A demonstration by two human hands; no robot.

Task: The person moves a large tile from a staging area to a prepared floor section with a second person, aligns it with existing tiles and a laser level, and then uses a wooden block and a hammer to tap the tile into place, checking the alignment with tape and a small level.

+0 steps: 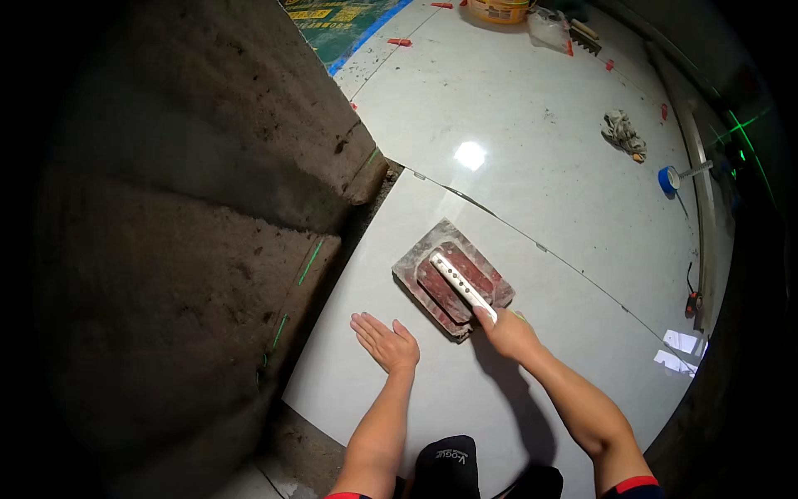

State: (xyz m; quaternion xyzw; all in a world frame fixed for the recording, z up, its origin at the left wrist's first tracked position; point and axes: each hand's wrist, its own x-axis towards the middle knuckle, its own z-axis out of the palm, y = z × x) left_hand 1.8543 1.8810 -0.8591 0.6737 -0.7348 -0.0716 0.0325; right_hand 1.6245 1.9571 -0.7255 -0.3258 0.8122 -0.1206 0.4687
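Note:
A thick rectangular tiling block [490,270], worn red and grey with cement marks, is at the large pale floor tile [399,216] before me. Along its top runs a pale metal handle [455,280] with a row of small holes. My right hand [509,334] is closed round the near right end of this handle, thumb along it. To the left of the block, my left hand [387,343] is open, its fingers straight and held together, with nothing in it. I cannot tell whether its palm touches the tile.
Left stands a rough brown wall [249,274] beside a dark gap. Beyond the tile joint lie a crumpled cloth [622,133], blue tape roll [668,180] and red wedges [400,41]. Farther off are a yellow bucket [499,12], plastic bag [549,30] and notched trowel [584,37].

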